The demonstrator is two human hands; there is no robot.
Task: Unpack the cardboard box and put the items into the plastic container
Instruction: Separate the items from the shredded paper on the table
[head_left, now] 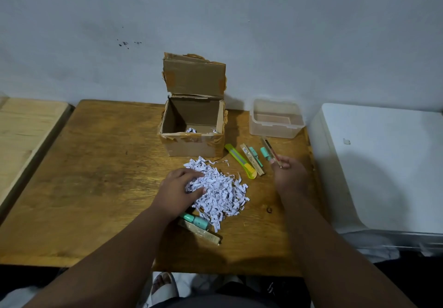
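My left hand point(182, 187) lies on the shredded paper point(220, 192) in the middle of the surface point(96, 175), its fingers point(195, 175) curled into the heap and grasping a clump. My right hand point(291, 175), near the right edge, pinches a slim gold box point(269, 149) by its near end, I think; the grip is blurred. The plastic container point(275, 130) sits beyond it at the far right corner. The open cardboard box point(194, 144) stands beside it at the far edge.

Wooden table point(96, 175), cardboard box point(194, 145), plastic container point(275, 131), shredded paper point(223, 192), yellow cutter point(239, 161)
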